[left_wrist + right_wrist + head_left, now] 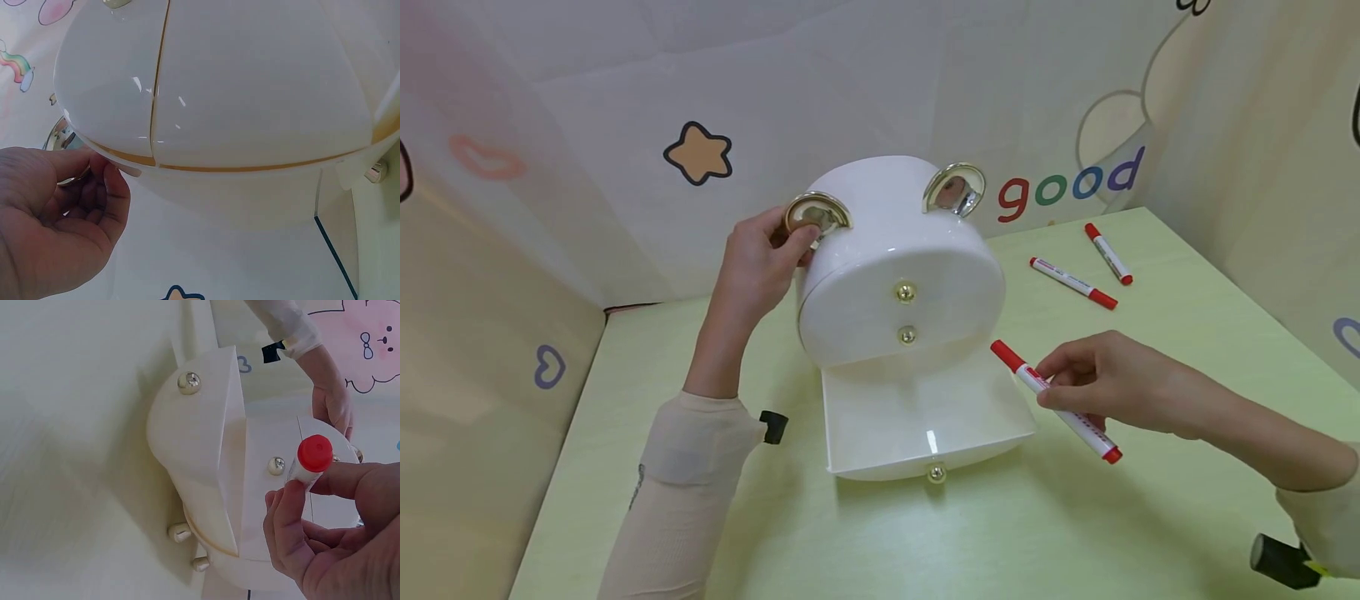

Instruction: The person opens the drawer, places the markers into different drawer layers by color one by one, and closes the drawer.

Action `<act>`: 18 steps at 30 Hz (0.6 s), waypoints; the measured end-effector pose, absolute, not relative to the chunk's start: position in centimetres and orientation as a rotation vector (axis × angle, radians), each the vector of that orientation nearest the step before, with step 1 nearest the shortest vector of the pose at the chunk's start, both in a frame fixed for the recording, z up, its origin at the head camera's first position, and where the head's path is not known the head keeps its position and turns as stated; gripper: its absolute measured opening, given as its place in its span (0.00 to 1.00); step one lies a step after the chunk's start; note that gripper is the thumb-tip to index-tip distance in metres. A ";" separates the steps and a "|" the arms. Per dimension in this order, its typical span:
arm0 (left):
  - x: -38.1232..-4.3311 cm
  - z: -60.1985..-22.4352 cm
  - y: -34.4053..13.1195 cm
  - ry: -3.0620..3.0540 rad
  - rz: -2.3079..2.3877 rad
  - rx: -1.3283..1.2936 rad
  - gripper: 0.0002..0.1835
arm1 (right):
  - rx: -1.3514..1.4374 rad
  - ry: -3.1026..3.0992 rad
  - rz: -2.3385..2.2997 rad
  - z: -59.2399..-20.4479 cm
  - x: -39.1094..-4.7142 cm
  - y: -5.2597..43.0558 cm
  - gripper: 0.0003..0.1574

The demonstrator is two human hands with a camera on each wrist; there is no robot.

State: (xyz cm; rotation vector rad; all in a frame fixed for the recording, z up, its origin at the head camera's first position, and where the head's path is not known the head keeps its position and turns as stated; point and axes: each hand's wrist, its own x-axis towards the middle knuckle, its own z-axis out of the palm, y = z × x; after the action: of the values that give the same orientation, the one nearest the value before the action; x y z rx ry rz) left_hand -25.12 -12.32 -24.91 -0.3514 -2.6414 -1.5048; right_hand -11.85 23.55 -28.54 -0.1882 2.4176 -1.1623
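A glossy white storage box (pixel 865 308) with gold ear-shaped trims and small gold knobs stands on the table, its bottom drawer (pixel 917 408) pulled out toward me. My left hand (pixel 760 267) pinches the gold ear (pixel 817 213) on the box's left, thumb on its front face. In the right hand (pixel 1120 383) is a white marker (pixel 1075 421) with a red cap, gripped between thumb and fingers. It slants just beyond the drawer's right edge, cap toward the box. From the right wrist, the marker's red end (pixel 315 453) faces the camera.
Two more red-capped markers, one lying flat (pixel 1072 282) and one farther back (pixel 1108 253), are on the table to the right of the box. A printed curtain (pixel 850 83) closes off the back and sides of the pale green table (pixel 1195 333).
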 end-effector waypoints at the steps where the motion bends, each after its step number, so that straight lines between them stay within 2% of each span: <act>1: -25.1 -24.9 -12.3 -2.641 -1.505 -0.352 0.13 | -0.185 2.403 -1.166 -28.6 -11.9 23.4 0.24; 18: -25.1 -25.0 -12.3 -2.634 -1.512 -0.363 0.13 | -0.192 2.275 -1.214 -28.7 -12.9 20.3 0.20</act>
State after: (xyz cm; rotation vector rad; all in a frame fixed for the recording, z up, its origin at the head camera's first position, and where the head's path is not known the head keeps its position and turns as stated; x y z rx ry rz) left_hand -25.14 -12.31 -24.96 -0.3626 -2.6337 -1.5120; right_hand -12.87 20.27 -28.72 -0.1916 2.2747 -1.2145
